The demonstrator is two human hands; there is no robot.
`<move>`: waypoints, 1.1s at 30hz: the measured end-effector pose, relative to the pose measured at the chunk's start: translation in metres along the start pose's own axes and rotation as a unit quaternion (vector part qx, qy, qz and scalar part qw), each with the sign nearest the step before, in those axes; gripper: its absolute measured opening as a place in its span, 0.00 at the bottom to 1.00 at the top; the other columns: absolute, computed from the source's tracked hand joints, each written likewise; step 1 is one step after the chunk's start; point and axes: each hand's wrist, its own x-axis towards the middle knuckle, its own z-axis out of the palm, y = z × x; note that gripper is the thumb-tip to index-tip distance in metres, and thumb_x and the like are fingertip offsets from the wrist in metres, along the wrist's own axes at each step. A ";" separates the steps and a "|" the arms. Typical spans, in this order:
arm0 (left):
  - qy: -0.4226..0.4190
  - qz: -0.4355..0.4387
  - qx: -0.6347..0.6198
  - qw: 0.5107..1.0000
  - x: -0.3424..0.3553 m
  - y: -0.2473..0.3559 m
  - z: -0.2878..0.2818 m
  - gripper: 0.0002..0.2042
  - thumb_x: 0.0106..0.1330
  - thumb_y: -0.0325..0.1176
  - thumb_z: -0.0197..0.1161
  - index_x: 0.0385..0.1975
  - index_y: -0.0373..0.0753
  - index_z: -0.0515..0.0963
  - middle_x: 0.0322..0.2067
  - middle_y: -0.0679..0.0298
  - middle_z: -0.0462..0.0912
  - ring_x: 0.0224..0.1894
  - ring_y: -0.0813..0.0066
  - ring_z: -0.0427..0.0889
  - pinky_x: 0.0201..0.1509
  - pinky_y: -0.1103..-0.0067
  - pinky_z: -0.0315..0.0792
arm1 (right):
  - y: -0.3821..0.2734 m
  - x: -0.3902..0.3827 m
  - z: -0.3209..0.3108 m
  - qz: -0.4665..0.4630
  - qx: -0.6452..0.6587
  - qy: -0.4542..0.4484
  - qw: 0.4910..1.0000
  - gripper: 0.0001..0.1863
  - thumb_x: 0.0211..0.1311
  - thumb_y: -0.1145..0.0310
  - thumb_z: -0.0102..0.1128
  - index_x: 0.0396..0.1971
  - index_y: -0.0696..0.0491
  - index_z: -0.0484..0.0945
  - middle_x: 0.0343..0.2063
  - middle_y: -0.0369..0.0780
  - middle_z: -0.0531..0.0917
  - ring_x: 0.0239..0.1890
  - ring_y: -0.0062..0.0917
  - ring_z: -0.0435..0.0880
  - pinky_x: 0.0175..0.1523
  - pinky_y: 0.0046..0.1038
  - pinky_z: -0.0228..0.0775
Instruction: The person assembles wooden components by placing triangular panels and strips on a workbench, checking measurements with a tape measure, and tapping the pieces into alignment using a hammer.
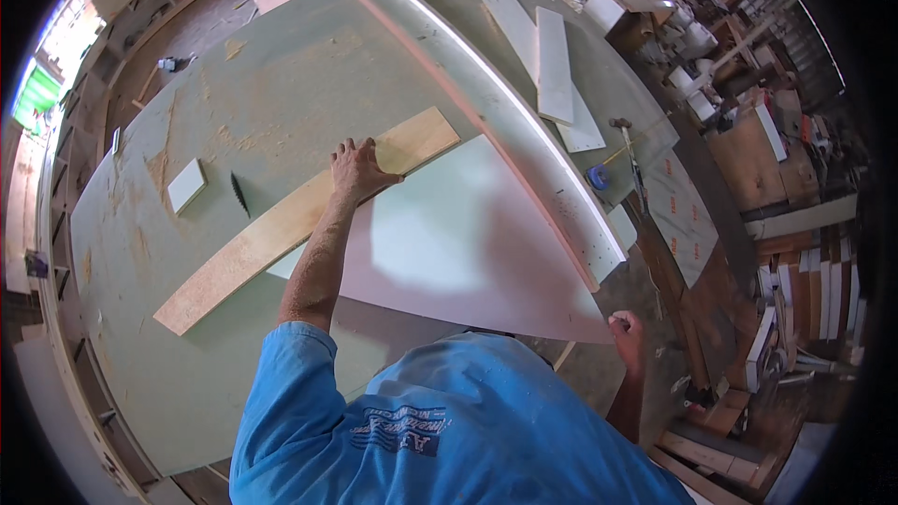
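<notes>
While a broad green surface [281, 84] carries the work, a white panel [430, 252] lies on it alongside a pale wooden board [248, 248].
The left hand [360, 168] spreads its fingers across the board; the right hand [630, 332] curls at the panel's corner, grip indiscernible. Steadying appears in hand; any shift would call for even pressure.

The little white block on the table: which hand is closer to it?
Left. The left hand is spread on the wooden board, to the right of the white block. The right hand is much farther right, near the big panel's corner.
</notes>
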 end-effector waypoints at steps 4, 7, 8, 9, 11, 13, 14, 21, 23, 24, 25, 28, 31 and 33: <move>0.003 0.028 -0.028 0.999 0.016 0.017 0.018 0.47 0.38 0.62 0.82 0.61 0.46 0.76 0.54 0.53 0.74 0.62 0.54 0.68 0.67 0.58 0.62 | 0.025 -0.027 -0.007 0.068 0.028 0.012 0.997 0.13 0.64 0.66 0.65 0.41 0.60 0.82 0.35 0.41 0.87 0.36 0.24 0.84 0.44 0.29 0.76; -0.001 0.023 -0.020 1.000 0.026 0.024 0.025 0.48 0.39 0.63 0.82 0.62 0.47 0.76 0.54 0.54 0.73 0.62 0.54 0.68 0.68 0.58 0.61 | 0.027 -0.037 -0.009 0.069 0.032 0.011 0.997 0.12 0.64 0.67 0.65 0.41 0.60 0.82 0.34 0.41 0.87 0.37 0.25 0.85 0.45 0.29 0.76; -0.005 0.016 -0.012 1.000 0.029 0.027 0.027 0.48 0.39 0.64 0.82 0.63 0.47 0.76 0.54 0.54 0.73 0.62 0.54 0.68 0.68 0.58 0.62 | 0.025 -0.037 -0.009 0.058 0.028 0.011 0.998 0.11 0.64 0.67 0.65 0.41 0.59 0.82 0.34 0.41 0.87 0.37 0.25 0.85 0.45 0.29 0.76; -0.005 0.011 -0.008 1.000 0.032 0.029 0.029 0.48 0.39 0.64 0.82 0.63 0.47 0.76 0.54 0.54 0.73 0.62 0.54 0.68 0.68 0.57 0.62 | 0.023 -0.036 -0.009 0.053 0.031 0.010 0.998 0.11 0.64 0.67 0.65 0.41 0.59 0.82 0.34 0.41 0.87 0.36 0.25 0.85 0.45 0.29 0.76; -0.009 0.005 0.003 1.000 0.038 0.032 0.032 0.48 0.41 0.65 0.81 0.63 0.48 0.76 0.54 0.54 0.73 0.62 0.54 0.67 0.68 0.57 0.62 | 0.017 -0.030 -0.009 0.046 0.032 0.011 0.998 0.11 0.64 0.68 0.64 0.41 0.59 0.83 0.33 0.41 0.86 0.36 0.25 0.85 0.44 0.29 0.76; -0.025 -0.001 0.015 1.000 0.042 0.033 0.034 0.46 0.43 0.66 0.80 0.63 0.48 0.76 0.55 0.54 0.73 0.63 0.55 0.67 0.67 0.56 0.62 | 0.011 -0.021 -0.009 0.047 0.037 0.009 0.998 0.11 0.65 0.68 0.64 0.41 0.59 0.83 0.33 0.41 0.86 0.36 0.25 0.85 0.44 0.29 0.76; -0.031 -0.007 0.007 0.999 0.043 0.032 0.035 0.46 0.44 0.67 0.79 0.63 0.49 0.76 0.55 0.54 0.73 0.63 0.55 0.67 0.67 0.56 0.62 | 0.008 -0.016 -0.008 0.029 0.025 0.015 0.999 0.11 0.65 0.67 0.64 0.40 0.59 0.82 0.31 0.40 0.86 0.34 0.24 0.84 0.43 0.28 0.75; -0.041 -0.027 0.030 0.998 0.040 0.021 0.040 0.46 0.46 0.70 0.77 0.63 0.47 0.75 0.57 0.54 0.73 0.63 0.56 0.68 0.67 0.55 0.62 | -0.038 0.053 0.013 -0.058 0.051 0.031 0.997 0.11 0.65 0.65 0.64 0.39 0.59 0.83 0.29 0.41 0.85 0.30 0.24 0.81 0.41 0.30 0.74; -0.039 -0.034 0.041 0.998 0.037 0.018 0.039 0.47 0.46 0.70 0.77 0.63 0.46 0.75 0.56 0.55 0.73 0.63 0.56 0.68 0.68 0.55 0.62 | -0.058 0.090 0.027 -0.092 0.054 0.050 0.993 0.11 0.65 0.65 0.65 0.38 0.59 0.82 0.29 0.42 0.85 0.30 0.25 0.81 0.40 0.31 0.74; -0.039 -0.039 0.044 0.998 0.034 0.015 0.038 0.47 0.45 0.70 0.77 0.63 0.45 0.75 0.56 0.55 0.73 0.63 0.56 0.68 0.68 0.55 0.61 | -0.070 0.111 0.035 -0.082 0.045 0.060 0.994 0.12 0.66 0.64 0.65 0.38 0.59 0.82 0.29 0.42 0.85 0.30 0.25 0.81 0.40 0.31 0.74; -0.045 -0.044 0.045 0.997 0.030 0.013 0.037 0.48 0.45 0.70 0.77 0.63 0.44 0.75 0.56 0.55 0.73 0.63 0.56 0.68 0.68 0.55 0.61 | -0.081 0.134 0.043 -0.134 0.052 0.084 0.986 0.11 0.66 0.65 0.65 0.37 0.59 0.82 0.29 0.40 0.85 0.31 0.23 0.81 0.40 0.30 0.74; -0.033 -0.062 0.041 0.997 0.017 0.002 0.030 0.49 0.43 0.71 0.77 0.63 0.43 0.75 0.56 0.53 0.73 0.63 0.53 0.68 0.67 0.51 0.62 | -0.120 0.209 0.073 -0.233 0.134 0.119 0.956 0.11 0.65 0.66 0.66 0.37 0.59 0.81 0.29 0.38 0.84 0.33 0.23 0.82 0.41 0.29 0.75; -0.008 -0.073 0.042 0.996 0.003 -0.005 0.027 0.51 0.41 0.73 0.77 0.62 0.43 0.74 0.54 0.52 0.73 0.62 0.52 0.69 0.65 0.50 0.63 | -0.163 0.297 0.107 -0.208 0.126 0.152 0.958 0.19 0.62 0.57 0.69 0.41 0.58 0.80 0.34 0.45 0.85 0.38 0.35 0.86 0.45 0.35 0.77; -0.009 -0.091 0.044 0.995 -0.002 -0.006 0.029 0.52 0.40 0.73 0.77 0.62 0.43 0.73 0.54 0.52 0.73 0.61 0.53 0.69 0.66 0.51 0.63 | -0.189 0.349 0.120 -0.196 0.043 0.162 0.966 0.29 0.58 0.50 0.72 0.49 0.58 0.78 0.43 0.49 0.84 0.48 0.39 0.84 0.51 0.37 0.76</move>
